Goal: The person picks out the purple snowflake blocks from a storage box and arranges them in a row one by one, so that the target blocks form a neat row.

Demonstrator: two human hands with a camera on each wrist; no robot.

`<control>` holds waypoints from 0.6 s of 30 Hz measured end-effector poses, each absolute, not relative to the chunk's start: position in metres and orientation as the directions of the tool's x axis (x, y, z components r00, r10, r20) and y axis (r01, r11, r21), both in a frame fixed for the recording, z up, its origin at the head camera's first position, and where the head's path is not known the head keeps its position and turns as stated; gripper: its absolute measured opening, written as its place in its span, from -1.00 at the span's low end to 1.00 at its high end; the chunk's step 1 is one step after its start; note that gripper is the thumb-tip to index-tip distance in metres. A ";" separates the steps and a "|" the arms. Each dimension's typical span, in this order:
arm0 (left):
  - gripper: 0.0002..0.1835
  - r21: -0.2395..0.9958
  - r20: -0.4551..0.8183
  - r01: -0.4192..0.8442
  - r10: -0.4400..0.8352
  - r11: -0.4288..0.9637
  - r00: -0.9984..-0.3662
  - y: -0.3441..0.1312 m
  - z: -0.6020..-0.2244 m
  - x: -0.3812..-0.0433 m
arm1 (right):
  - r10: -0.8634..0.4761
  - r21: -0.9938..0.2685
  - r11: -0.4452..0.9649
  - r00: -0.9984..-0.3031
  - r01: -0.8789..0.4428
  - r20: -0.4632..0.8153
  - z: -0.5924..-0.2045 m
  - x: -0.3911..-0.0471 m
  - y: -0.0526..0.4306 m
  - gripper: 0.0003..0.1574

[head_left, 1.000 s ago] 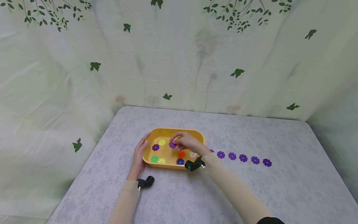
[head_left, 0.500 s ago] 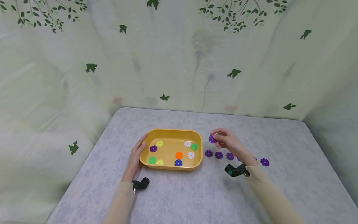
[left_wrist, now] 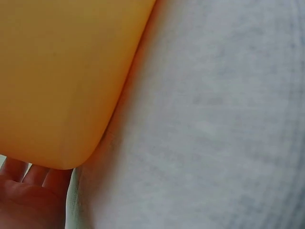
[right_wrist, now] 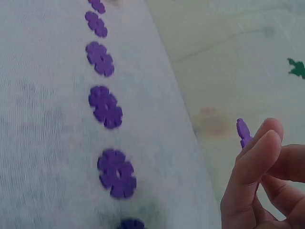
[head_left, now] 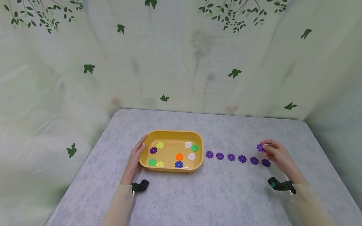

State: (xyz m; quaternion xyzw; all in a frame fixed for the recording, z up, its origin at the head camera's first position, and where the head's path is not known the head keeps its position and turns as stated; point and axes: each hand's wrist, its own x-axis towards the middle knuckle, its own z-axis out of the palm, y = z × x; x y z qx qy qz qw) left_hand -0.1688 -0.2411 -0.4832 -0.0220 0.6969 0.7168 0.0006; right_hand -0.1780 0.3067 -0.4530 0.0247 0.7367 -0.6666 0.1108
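My right hand pinches a purple flower-shaped disc between thumb and fingers, above the right end of the row. Seen edge-on in the right wrist view, that disc sticks out past the fingertips. Several matching purple discs lie in a line on the table, from beside the tray out to the right. My left hand rests along the left side of the yellow tray, fingers fairly straight. In the left wrist view those fingers are partly hidden behind the tray's wall.
Inside the tray lie loose discs: a purple one, a blue one, an orange one, plus white, green and yellow ones. The grey table backs onto a printed curtain with leaves.
My right hand has lifted a purple disc out of the tray and carried it right, along the row to its far end. My left hand has stayed at the tray's left side.
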 end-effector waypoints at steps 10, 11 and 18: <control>-0.48 0.999 -0.046 -0.046 0.005 0.003 -0.999 -0.239 -0.472 -0.164 | -0.035 -0.968 0.134 -0.975 0.214 -0.220 -0.470 -0.157 0.358 -0.87; -0.49 0.999 -0.045 -0.045 0.005 -0.002 -0.999 -0.240 -0.475 -0.165 | -0.028 -0.964 0.154 -0.974 0.218 -0.224 -0.472 -0.156 0.361 -0.85; -0.49 0.999 -0.018 -0.019 -0.012 0.032 -1.000 -0.245 -0.495 -0.173 | 0.010 -0.893 0.388 -0.970 0.229 -0.244 -0.485 -0.149 0.370 -0.54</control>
